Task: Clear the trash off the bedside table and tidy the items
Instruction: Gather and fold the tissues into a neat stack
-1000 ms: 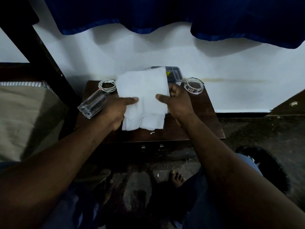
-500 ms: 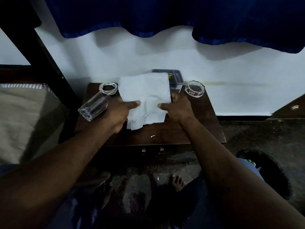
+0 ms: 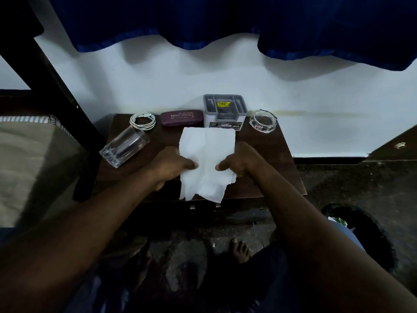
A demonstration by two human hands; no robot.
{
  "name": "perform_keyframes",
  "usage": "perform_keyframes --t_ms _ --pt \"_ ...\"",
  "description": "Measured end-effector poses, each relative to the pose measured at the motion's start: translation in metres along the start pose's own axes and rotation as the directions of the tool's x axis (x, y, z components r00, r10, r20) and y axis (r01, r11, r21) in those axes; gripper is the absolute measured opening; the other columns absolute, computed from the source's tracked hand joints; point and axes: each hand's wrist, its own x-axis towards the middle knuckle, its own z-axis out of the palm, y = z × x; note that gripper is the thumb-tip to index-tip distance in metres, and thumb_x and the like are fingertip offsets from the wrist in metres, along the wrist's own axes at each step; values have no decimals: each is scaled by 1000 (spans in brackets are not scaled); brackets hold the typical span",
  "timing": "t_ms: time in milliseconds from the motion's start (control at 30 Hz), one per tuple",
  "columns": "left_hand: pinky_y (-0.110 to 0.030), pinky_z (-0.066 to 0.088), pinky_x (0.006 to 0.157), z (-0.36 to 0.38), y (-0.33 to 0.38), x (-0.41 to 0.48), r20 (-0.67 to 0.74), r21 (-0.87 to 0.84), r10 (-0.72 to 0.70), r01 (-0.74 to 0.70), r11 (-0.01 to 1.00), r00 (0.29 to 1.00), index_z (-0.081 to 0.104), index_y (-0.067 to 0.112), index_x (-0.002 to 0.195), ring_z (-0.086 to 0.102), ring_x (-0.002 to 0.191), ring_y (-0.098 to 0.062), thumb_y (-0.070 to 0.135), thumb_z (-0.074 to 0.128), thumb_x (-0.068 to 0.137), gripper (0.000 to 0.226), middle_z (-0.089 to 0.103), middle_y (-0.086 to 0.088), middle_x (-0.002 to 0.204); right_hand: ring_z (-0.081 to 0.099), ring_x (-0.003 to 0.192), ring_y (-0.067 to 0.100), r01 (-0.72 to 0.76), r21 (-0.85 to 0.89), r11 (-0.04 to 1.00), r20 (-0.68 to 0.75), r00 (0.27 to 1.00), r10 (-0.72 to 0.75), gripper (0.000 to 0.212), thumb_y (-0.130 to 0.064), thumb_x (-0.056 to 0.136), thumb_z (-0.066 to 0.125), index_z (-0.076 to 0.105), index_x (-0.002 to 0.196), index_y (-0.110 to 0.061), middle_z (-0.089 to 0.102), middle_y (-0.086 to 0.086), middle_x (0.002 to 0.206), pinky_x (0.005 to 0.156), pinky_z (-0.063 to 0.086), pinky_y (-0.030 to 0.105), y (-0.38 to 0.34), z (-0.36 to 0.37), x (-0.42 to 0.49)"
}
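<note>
Beyond the fingers, the dark case reads "PRINCE OPTICALS". To its right, the grey box carries a yellow sticker, too small to read, and a front label with "OPEL". The white tissue is held over the bench, with its long axis running away from the person and its torn end hanging at the near edge. The left hand and the right hand each pinch one side of it, thumb on top; the other fingers are hidden behind the paper. Left of the fingers a drinking glass lies on its side, its mouth toward the coiled cable. A glass ashtray stands beyond the fingers, to the right.
</note>
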Motion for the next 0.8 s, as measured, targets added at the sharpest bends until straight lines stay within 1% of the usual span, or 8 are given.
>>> perform_keyframes --t_ms 100,200,267,333,367,433,533,800 --pt "-42 61 89 -6 5 1 -16 29 -9 10 1000 1000 78 5 102 76 94 -27 4 83 76 26 80 -8 99 74 92 29 -18 27 999 34 999 17 41 -14 69 90 73 104 -1 77 13 100 83 63 48 -1 -3 -1" --pt "-24 57 58 -11 7 1 19 48 -40 39 998 999 78 10 94 76 82 -21 4 83 76 19 81 -3 89 74 89 29 -29 21 999 78 997 27 39 -12 71 90 72 104 -1 77 14 99 78 64 47 -2 -5 -2" --pt "-19 48 51 -11 7 1 37 26 -59 58 998 998 77 11 97 74 73 -15 8 83 77 21 81 1 87 74 94 29 -6 30 1000 76 997 3 40 -10 70 90 73 105 -1 77 12 102 88 62 48 -3 -6 -1" --pt "-29 58 62 -10 7 1 40 -42 -62 63 997 997 76 11 106 77 78 -17 11 82 80 26 81 -1 93 74 97 28 13 78 997 65 998 -18 40 -7 69 89 74 106 -2 78 11 104 92 60 48 -4 -4 0" --pt "-41 61 75 -10 7 1 41 -75 -62 65 995 997 76 11 109 77 88 -23 11 81 82 27 81 -4 98 74 97 28 18 98 995 59 998 -23 40 -7 69 89 74 106 -3 78 11 104 91 60 46 -5 -4 1" --pt "-50 57 89 -9 8 1 42 -130 -64 69 989 997 75 9 111 75 100 -31 10 80 83 28 80 -8 104 74 96 26 29 139 990 36 999 -34 38 -12 72 89 75 106 -6 78 9 105 85 61 41 -5 -3 1" --pt "-43 59 88 -9 6 3 47 -198 -61 69 978 997 75 10 112 76 103 -28 9 79 83 29 80 -4 104 74 99 26 62 201 978 -38 998 -56 37 -15 75 89 75 108 -5 78 8 106 93 59 44 -6 -5 0" --pt "-51 58 95 -10 8 3 41 -323 -24 36 946 999 73 13 117 76 103 -26 9 78 85 32 79 -4 110 74 100 25 87 364 927 -93 994 -56 33 -7 78 86 76 109 -3 78 9 108 97 58 47 -11 -5 -5"
